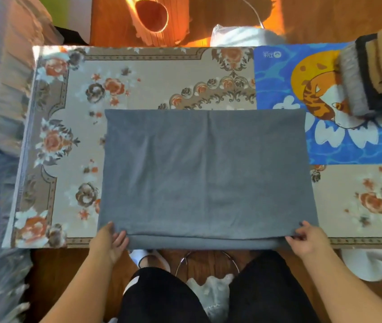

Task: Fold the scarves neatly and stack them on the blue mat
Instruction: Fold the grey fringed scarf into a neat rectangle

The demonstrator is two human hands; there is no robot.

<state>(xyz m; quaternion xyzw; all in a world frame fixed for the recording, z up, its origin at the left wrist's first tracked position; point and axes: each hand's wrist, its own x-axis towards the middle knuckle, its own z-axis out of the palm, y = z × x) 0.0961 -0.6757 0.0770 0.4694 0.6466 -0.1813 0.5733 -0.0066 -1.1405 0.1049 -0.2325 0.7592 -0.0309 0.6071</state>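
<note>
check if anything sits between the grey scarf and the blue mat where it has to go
Nothing visible does. The flat grey fabric scarf already overlaps the left edge of the blue cartoon-print mat. The mat's far right holds a stack of folded scarves, leaving open mat between.

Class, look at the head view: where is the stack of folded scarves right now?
The stack of folded scarves sits at the far right edge of the view, on the blue mat, beyond the grey scarf.

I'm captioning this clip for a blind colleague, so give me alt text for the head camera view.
A person's left hand and right hand pinch the near corners of a grey scarf spread flat on a floral table cover. At far right, folded scarves are stacked on a blue mat.
</note>
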